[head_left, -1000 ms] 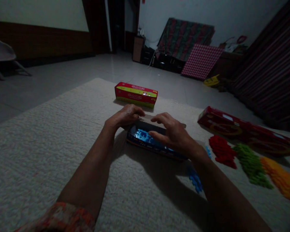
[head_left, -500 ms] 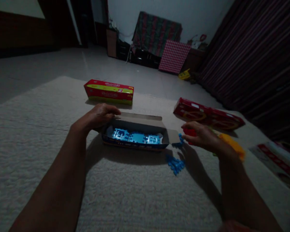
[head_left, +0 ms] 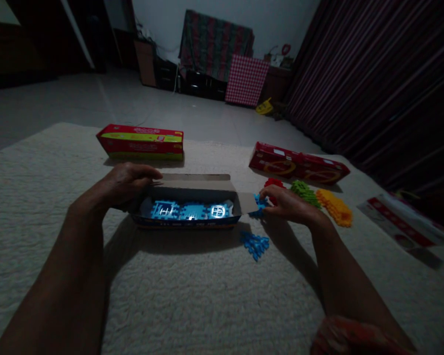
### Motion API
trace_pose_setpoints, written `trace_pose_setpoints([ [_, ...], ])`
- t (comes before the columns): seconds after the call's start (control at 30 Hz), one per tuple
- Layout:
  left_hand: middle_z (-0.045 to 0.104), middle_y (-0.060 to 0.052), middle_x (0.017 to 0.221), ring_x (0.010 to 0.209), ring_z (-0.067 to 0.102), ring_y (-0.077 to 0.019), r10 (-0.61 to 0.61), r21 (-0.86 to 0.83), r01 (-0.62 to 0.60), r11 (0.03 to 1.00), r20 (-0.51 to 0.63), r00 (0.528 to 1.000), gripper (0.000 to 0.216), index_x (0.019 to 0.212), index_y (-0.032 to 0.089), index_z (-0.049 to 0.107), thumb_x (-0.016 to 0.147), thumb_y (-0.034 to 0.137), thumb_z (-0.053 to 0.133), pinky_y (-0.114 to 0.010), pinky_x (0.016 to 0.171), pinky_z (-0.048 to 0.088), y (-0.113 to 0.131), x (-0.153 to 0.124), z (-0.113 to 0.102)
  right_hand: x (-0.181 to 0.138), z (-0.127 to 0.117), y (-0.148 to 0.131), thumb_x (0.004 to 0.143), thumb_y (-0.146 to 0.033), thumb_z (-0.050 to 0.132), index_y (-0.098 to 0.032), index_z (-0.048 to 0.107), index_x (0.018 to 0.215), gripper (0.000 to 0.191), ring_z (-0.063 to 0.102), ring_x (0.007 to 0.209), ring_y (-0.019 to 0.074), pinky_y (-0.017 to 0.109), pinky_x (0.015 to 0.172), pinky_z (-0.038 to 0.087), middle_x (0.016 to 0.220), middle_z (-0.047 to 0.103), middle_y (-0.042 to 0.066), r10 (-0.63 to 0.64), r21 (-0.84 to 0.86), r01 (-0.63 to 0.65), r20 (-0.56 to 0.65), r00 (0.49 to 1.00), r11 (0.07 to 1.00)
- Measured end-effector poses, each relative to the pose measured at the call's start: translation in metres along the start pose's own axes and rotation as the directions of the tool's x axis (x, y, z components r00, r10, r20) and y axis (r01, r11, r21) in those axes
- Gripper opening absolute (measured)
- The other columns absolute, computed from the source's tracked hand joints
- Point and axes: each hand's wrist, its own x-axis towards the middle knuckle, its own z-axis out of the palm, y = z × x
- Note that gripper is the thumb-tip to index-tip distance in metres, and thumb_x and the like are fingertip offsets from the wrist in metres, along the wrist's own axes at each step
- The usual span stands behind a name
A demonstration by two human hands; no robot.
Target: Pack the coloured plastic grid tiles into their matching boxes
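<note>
Head: blue box (head_left: 185,227), lettering (head_left: 200,224) illegible

head view | from wearer's head, facing forward and down | open box (head_left: 187,225) near, wall (head_left: 281,19) far

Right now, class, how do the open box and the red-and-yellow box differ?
The open box is dark blue outside; the red-and-yellow box is brighter. The open box shows blue pieces inside, while the red-and-yellow box looks closed. The left hand is at the open box; neither hand touches the red-and-yellow box. Both are long and lie on the pale mat.
</note>
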Motion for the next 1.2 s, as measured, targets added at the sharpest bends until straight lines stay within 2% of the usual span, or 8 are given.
trace_pose_setpoints([
  [0.17, 0.078, -0.010, 0.105, 0.093, 0.069, -0.0262, 0.022, -0.044, -0.023, 0.999, -0.032, 0.999, 0.041, 0.103, 0.017, 0.079, 0.076, 0.032, 0.052, -0.035, 0.088, 0.053, -0.002, 0.001, 0.000, -0.006, -0.011, -0.001, 0.080, -0.029, 0.070, -0.023, 0.066, 0.097, 0.018, 0.064, 0.095, 0.0263, 0.043, 0.087, 0.054, 0.103, 0.067, 0.008, 0.009, -0.028, -0.013, -0.155, 0.988, 1.000],
  [0.27, 0.078, -0.010, 0.100, 0.090, 0.071, -0.0256, 0.006, -0.053, -0.009, 0.999, -0.053, 0.999, 0.039, 0.100, 0.020, 0.081, 0.074, 0.030, 0.053, -0.033, 0.085, 0.054, 0.001, 0.000, 0.000, -0.009, -0.023, -0.021, 0.083, -0.040, 0.072, -0.024, 0.066, 0.097, 0.021, 0.064, 0.100, 0.0294, 0.048, 0.089, 0.056, 0.108, 0.066, 0.010, -0.024, 0.039, 0.036, -0.289, 0.957, 0.999],
  [0.33, 0.078, -0.009, 0.099, 0.089, 0.071, -0.0240, 0.012, -0.026, -0.013, 1.000, -0.050, 0.999, 0.040, 0.102, 0.019, 0.081, 0.076, 0.029, 0.052, -0.033, 0.087, 0.054, 0.003, -0.001, 0.000, -0.009, -0.030, -0.043, 0.085, -0.045, 0.071, -0.025, 0.066, 0.099, 0.025, 0.064, 0.103, 0.0296, 0.048, 0.090, 0.056, 0.111, 0.066, 0.010, -0.077, 0.086, 0.110, -0.322, 0.943, 0.990],
  [0.5, 0.079, -0.007, 0.102, 0.091, 0.071, -0.0216, 0.060, 0.008, -0.059, 0.998, -0.055, 0.997, 0.040, 0.105, 0.018, 0.080, 0.079, 0.027, 0.051, -0.033, 0.091, 0.054, 0.002, -0.001, 0.000, 0.007, -0.026, -0.110, 0.086, -0.037, 0.071, -0.024, 0.063, 0.100, 0.021, 0.064, 0.104, 0.0264, 0.044, 0.091, 0.054, 0.112, 0.067, 0.008, -0.282, 0.144, 0.330, -0.275, 0.919, 0.933],
  [0.67, 0.079, -0.006, 0.103, 0.092, 0.071, -0.0199, 0.089, 0.012, -0.088, 0.996, -0.057, 0.994, 0.040, 0.108, 0.019, 0.079, 0.081, 0.024, 0.050, -0.031, 0.089, 0.055, -0.004, 0.001, 0.002, 0.034, -0.002, -0.148, 0.081, -0.025, 0.075, -0.023, 0.061, 0.098, 0.022, 0.063, 0.098, 0.0233, 0.039, 0.088, 0.053, 0.107, 0.066, 0.008, -0.336, 0.142, 0.365, -0.192, 0.922, 0.920],
  [0.97, 0.078, -0.009, 0.104, 0.088, 0.072, -0.0205, 0.081, -0.010, -0.082, 0.997, -0.053, 0.995, 0.041, 0.111, 0.016, 0.078, 0.083, 0.021, 0.049, -0.032, 0.085, 0.056, 0.000, -0.001, 0.002, 0.049, 0.019, -0.155, 0.081, -0.022, 0.074, -0.021, 0.059, 0.099, 0.024, 0.062, 0.097, 0.0241, 0.041, 0.087, 0.053, 0.109, 0.064, 0.010, -0.335, 0.109, 0.353, -0.156, 0.929, 0.929],
  [1.1, 0.079, -0.007, 0.102, 0.089, 0.072, -0.0205, 0.070, -0.018, -0.071, 0.997, -0.061, 0.996, 0.040, 0.109, 0.016, 0.078, 0.082, 0.021, 0.050, -0.032, 0.087, 0.056, 0.002, -0.002, 0.002, 0.047, 0.015, -0.149, 0.081, -0.026, 0.075, -0.021, 0.058, 0.099, 0.025, 0.062, 0.104, 0.0253, 0.041, 0.089, 0.053, 0.113, 0.064, 0.011, -0.369, 0.136, 0.411, -0.253, 0.894, 0.902],
  [1.2, 0.079, -0.006, 0.102, 0.089, 0.071, -0.0199, 0.061, -0.018, -0.062, 0.998, -0.061, 0.996, 0.040, 0.109, 0.017, 0.079, 0.081, 0.021, 0.050, -0.031, 0.087, 0.056, 0.002, -0.002, 0.001, 0.039, 0.004, -0.135, 0.086, -0.029, 0.071, -0.022, 0.060, 0.097, 0.017, 0.063, 0.103, 0.0252, 0.042, 0.088, 0.053, 0.110, 0.065, 0.010, -0.330, 0.137, 0.396, -0.349, 0.877, 0.908],
])
